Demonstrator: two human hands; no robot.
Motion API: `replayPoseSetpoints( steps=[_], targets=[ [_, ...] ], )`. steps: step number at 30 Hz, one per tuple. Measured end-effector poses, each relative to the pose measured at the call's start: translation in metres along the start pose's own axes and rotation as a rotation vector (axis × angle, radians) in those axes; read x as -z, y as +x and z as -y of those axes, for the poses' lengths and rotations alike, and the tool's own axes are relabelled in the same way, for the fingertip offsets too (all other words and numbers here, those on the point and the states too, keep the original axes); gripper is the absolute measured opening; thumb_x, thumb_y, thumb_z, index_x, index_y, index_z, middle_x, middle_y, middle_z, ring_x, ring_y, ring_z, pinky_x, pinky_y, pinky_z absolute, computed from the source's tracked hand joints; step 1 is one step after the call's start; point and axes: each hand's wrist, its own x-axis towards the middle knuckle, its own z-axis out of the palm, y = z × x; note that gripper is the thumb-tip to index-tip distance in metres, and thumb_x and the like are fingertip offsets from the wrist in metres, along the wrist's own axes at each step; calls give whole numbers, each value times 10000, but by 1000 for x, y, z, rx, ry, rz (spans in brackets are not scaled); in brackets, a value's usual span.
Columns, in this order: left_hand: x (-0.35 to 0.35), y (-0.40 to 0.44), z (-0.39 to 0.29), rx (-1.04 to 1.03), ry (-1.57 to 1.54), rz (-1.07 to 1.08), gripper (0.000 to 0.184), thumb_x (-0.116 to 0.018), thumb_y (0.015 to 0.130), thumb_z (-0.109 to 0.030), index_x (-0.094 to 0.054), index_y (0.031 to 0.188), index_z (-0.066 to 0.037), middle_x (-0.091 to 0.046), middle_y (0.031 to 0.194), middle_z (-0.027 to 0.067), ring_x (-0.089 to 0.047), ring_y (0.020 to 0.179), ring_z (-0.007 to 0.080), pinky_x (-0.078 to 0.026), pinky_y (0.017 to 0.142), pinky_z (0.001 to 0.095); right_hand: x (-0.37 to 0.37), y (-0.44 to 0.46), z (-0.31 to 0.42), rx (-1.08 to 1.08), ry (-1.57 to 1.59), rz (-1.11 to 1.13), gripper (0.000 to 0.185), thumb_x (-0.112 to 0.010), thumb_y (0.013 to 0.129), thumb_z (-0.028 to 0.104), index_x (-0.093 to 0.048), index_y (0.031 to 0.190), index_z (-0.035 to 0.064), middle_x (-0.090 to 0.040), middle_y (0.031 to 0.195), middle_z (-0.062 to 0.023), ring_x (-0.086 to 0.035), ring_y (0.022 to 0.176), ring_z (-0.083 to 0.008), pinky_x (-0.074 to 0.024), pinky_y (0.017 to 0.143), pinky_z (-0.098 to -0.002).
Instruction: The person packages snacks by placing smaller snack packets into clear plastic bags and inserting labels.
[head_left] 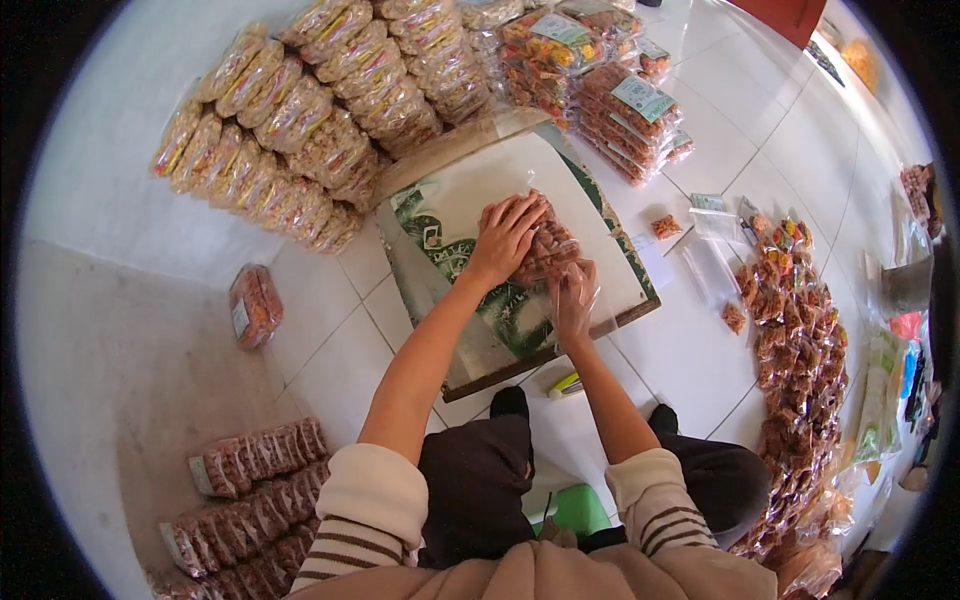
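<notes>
A clear plastic bag of reddish-brown snack pieces [549, 247] lies on a low table with a white and green printed top [430, 285]. Across the bag's upper left side rests my left hand [503, 238], its fingers stretched out over the plastic. My right hand [572, 303] is closed on the loose clear end of the same bag, at the side nearer to me. Its fingertips are partly hidden by plastic and by the hand itself.
Stacked snack packs [350, 75] line the wall. Labelled packs [632, 115] stand at the back right. Many small packets [790, 340] cover the right floor. One pack [256, 306] lies left, above rows of bags [250, 500]. A yellow-green cutter [566, 386] lies by the table.
</notes>
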Motion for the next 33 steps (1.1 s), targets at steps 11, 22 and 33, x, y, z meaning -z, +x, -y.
replayPoseSetpoints(
  steps=[11,22,33],
  targets=[
    [5,6,-13,86,3,41,467,-502,774,-469,-485,1179,-237,-358,1279,-2,-337,1075,267,-218,926,437,4,1,12,-469,475,165,151,-535,779,5,-542,929,-11,-453,955,-47,-484,856,-145,-413,758,-278],
    [1,2,-8,101,63,79,472,-470,776,-520,-430,1214,-350,-236,1372,-19,-168,1242,340,-115,939,634,6,-1,22,-208,66,18,121,-559,757,-21,-517,866,14,-529,838,-95,-525,781,-198,-430,712,-297],
    [5,17,-3,-1,116,205,400,-440,822,-451,-429,1199,-317,-245,1363,13,-100,1287,306,-41,920,681,-8,7,10,-101,172,13,191,-548,750,-54,-516,930,2,-519,941,-113,-553,779,-201,-469,662,-269]
  ],
)
